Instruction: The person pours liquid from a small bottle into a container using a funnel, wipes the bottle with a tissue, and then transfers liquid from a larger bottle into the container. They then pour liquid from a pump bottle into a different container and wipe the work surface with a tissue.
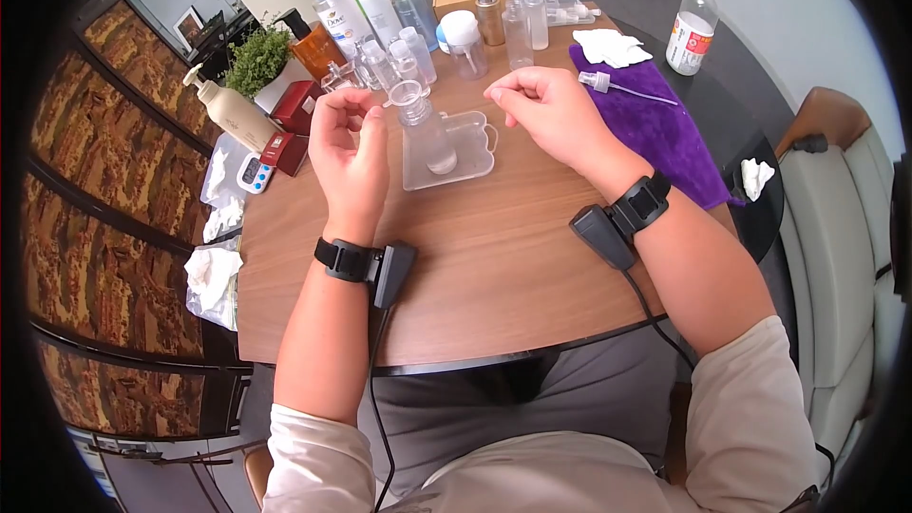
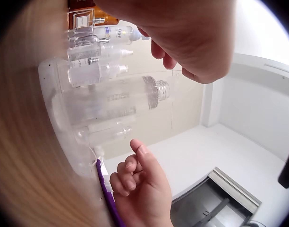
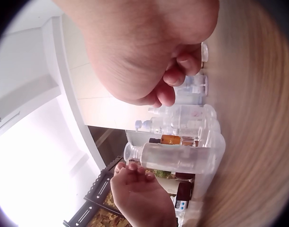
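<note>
A clear pump-less bottle point(image 1: 432, 144) stands upright on a clear plastic tray point(image 1: 475, 171), a little clear liquid at its bottom. In its neck sits a small transparent funnel point(image 1: 407, 93), its wide mouth up. My left hand point(image 1: 350, 157) is beside the neck, thumb and index finger pinching the funnel's small side tab. To the right of the bottle, my right hand point(image 1: 556, 114) hovers over the table, holding nothing; its fingers hang loosely curled in the left wrist view, thumb pointing up.
Several pump and cosmetic bottles point(image 1: 380, 14) line the back. At right lies a purple towel point(image 1: 646, 123) with a spray nozzle point(image 1: 597, 82) and white tissue point(image 1: 610, 47); a labelled bottle point(image 1: 692, 33) stands beyond. Red boxes point(image 1: 297, 104) and a small timer point(image 1: 255, 173) are at left.
</note>
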{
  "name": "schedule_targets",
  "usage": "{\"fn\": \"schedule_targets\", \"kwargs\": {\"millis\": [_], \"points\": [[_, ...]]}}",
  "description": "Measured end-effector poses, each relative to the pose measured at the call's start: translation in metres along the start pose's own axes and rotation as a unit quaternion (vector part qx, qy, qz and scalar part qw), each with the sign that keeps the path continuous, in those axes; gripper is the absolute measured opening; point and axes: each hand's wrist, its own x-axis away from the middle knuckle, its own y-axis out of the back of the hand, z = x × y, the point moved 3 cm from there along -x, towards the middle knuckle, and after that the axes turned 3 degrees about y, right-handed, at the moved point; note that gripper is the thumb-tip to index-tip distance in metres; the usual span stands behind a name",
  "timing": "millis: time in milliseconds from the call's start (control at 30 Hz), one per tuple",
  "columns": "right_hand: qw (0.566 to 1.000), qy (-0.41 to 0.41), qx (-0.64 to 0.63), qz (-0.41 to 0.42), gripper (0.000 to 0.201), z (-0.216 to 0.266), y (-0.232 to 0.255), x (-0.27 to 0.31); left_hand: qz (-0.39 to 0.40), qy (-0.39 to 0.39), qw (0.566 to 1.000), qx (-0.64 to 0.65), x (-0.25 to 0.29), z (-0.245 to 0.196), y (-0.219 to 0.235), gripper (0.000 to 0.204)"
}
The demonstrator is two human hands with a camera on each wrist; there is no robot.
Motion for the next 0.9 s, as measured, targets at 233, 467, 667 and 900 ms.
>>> {"fn": "schedule_targets", "kwargs": {"millis": [233, 467, 667, 900], "points": [[1.000, 0.005, 0.004, 0.001, 0.024, 0.0031, -0.0010, 0.0019, 0.017, 0.006, 0.999, -0.036, 0.0014, 0.0020, -0.0051, 0.013], [1.000, 0.004, -0.002, 0.000, 0.025, 0.0026, -0.0008, 0.0028, -0.007, 0.007, 0.997, -0.070, 0.0011, 0.0016, -0.0049, 0.009], [1.000, -0.007, -0.002, 0.001, 0.025, 0.0038, -0.0005, 0.0018, -0.039, -0.013, 0.998, -0.042, 0.0001, -0.0012, -0.0016, 0.009], [1.000, 0.003, 0.005, 0.004, 0.024, -0.0001, -0.0008, 0.0020, 0.002, -0.030, 0.996, -0.080, 0.0003, 0.0063, -0.0033, 0.009]]}}
